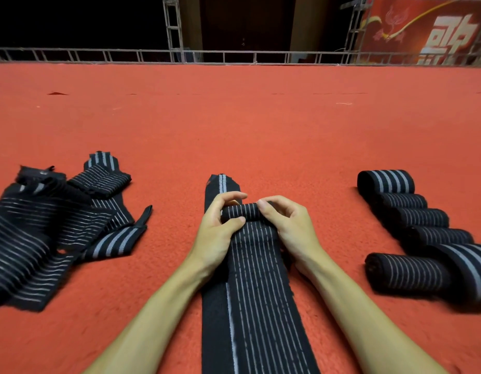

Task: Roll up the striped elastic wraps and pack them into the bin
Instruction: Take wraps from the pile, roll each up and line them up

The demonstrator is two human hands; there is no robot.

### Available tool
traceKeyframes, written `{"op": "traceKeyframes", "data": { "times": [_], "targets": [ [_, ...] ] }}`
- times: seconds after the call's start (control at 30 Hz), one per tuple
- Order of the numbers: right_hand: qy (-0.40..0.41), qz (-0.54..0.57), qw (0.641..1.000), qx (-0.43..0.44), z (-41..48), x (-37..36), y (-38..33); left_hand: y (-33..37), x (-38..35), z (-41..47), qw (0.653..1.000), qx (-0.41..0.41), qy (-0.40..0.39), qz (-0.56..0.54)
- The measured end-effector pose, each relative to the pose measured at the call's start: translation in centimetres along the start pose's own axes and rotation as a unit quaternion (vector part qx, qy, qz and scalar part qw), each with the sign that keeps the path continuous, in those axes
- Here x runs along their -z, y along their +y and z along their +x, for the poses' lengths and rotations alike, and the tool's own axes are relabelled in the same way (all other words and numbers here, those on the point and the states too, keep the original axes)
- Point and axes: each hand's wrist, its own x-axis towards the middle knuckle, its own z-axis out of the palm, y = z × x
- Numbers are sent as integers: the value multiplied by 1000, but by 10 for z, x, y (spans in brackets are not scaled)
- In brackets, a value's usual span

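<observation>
The fingers (229, 197) of both hands are curled round a small roll (240, 211) at the middle of the scene. The left hand (217, 233) pinches the roll's left end between thumb and fingertips. The right hand (291, 228) does the same at the right end, so both hands have a firm hold on it. The roll is part of a long black wrap (261, 298) with thin pale stripes. This wrap lies flat on the red carpet (234, 117) and runs from the near edge of the view between the forearms. Its pointed tip shows just beyond the roll on the far side.

To the left, well apart, loose wraps (45, 228) lie in an untidy overlapping heap. To the right, rolled wraps (414, 220) sit side by side in a row that slants from far to near.

At the far edge of the carpet runs a metal truss rail (180, 53), with a red banner (428, 31) at the far right.
</observation>
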Motion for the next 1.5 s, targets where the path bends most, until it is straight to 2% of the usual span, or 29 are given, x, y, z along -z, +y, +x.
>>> {"op": "traceKeyframes", "data": {
  "times": [0.13, 0.23, 0.4, 0.63, 0.83, 0.93, 1.17, 1.33, 1.5],
  "targets": [
    [-24, 17, 999, 21, -2, 2, 0, -4, -1, 2, 999, 30, -9, 7],
    [-36, 51, 998, 6, -4, 3, 1, -7, -1, 3, 998, 57, -2, 18],
    [-35, 59, 997, 21, -3, 4, 4, -9, -2, 5, 995, 60, 14, 77],
    [-62, 104, 993, -11, -5, 3, 1, -5, 0, 0, 1000, -6, 26, 9],
    [-42, 9, 999, -18, -5, -1, 0, -2, 0, -2, 999, -28, -17, -39],
    [-35, 0, 999, -2, -4, 0, 0, -2, 0, -2, 999, -12, -23, -40],
    [-53, 84, 995, 28, -6, 5, 1, -6, -2, -3, 996, 64, -29, -49],
    [-68, 128, 988, 48, -5, 5, 1, -9, -2, -2, 998, 67, -16, 8],
    [-71, 117, 990, 32, -5, 4, 1, -5, -2, -3, 999, 44, 6, -29]
  ]
}}
